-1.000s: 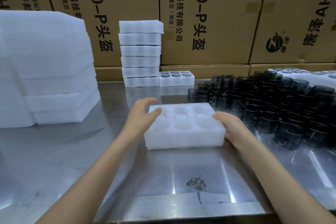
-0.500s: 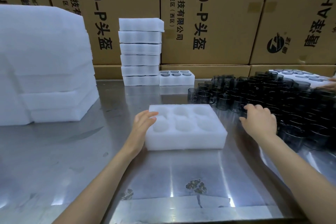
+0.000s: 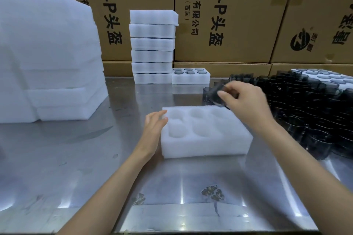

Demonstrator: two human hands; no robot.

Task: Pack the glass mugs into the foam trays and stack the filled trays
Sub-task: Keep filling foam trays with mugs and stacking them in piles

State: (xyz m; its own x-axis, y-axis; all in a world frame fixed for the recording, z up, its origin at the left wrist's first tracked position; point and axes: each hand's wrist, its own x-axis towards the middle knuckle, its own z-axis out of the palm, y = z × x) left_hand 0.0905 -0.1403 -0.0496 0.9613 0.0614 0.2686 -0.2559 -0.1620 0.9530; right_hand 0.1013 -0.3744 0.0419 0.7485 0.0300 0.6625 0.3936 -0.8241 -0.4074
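Left hand (image 3: 155,128) flat, fingers straight, against left edge of empty foam tray (image 3: 205,135) mid table (image 3: 76,158). Right hand (image 3: 246,101) raised past tray's far right corner, pinching tilted dark mug (image 3: 216,94). Mug cluster (image 3: 309,112) right. Boxes (image 3: 238,15) behind read "0-P头盔", "有限公司".

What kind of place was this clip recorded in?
Probably a packing bench in a warehouse or factory: printed cardboard cartons stacked behind a steel table, piles of foam trays, and a crowd of dark glass mugs waiting to be packed.
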